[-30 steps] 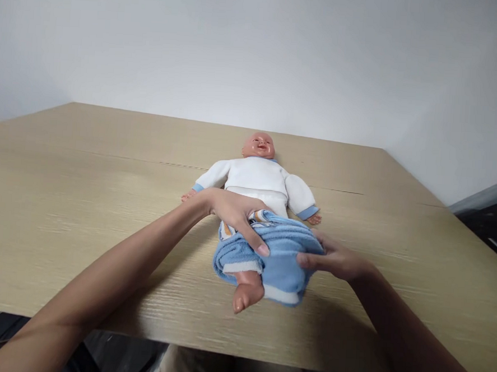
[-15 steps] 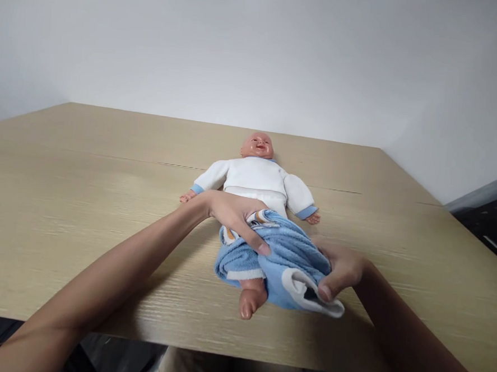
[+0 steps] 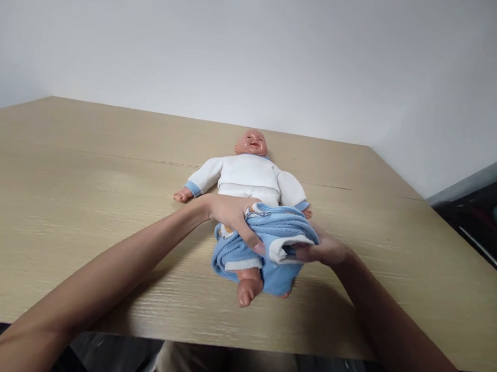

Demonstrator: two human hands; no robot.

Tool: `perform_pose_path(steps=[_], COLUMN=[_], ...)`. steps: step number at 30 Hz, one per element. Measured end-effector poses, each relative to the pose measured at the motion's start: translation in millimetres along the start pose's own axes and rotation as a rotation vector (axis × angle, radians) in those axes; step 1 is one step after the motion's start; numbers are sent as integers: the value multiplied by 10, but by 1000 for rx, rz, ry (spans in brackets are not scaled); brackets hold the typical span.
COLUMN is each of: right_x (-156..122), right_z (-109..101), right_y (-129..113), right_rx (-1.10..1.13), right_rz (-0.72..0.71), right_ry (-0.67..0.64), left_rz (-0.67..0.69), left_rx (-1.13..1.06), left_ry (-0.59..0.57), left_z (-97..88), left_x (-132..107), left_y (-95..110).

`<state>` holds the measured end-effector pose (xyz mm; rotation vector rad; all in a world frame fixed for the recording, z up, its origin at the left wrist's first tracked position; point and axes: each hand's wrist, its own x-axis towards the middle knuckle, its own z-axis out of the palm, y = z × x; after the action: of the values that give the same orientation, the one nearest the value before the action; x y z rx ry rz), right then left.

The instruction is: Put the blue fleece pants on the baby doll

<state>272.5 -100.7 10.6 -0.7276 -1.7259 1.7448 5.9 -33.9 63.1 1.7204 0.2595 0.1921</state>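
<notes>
A baby doll (image 3: 249,177) in a white top lies on its back on a light wooden table (image 3: 82,209), head away from me. Light blue trousers (image 3: 277,227) with white cuffs are bunched around its hips and legs; one bare foot (image 3: 246,291) sticks out toward me. My left hand (image 3: 234,216) rests on the doll's left hip and grips the blue waistband. My right hand (image 3: 322,249) pinches a white-edged cuff of the trousers at the doll's other side.
A white wall stands behind the table. Dark furniture (image 3: 482,217) lies off the table's right edge. The table's near edge runs just in front of my body.
My right hand pulled the trouser cuff out toward me, then brought it back up over the doll's leg. My left hand stayed on the hip. The view shifted slightly right.
</notes>
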Motion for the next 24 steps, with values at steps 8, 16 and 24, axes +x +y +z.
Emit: perform_pose_path(steps=[8,16,24], right_x=[-75,-183,-323], right_z=[522,976,1638], right_y=[-219,-262,-151], right_rx=[-99,-159,-313], right_rz=[-38,4,149], right_ry=[441,774,976], left_rz=[-13,-83,-138], left_rx=[46,72,96], left_ry=[-128,-121,-357], left_z=[-40,10,65], left_x=[-10,-60,-3], left_y=[-18,93,147])
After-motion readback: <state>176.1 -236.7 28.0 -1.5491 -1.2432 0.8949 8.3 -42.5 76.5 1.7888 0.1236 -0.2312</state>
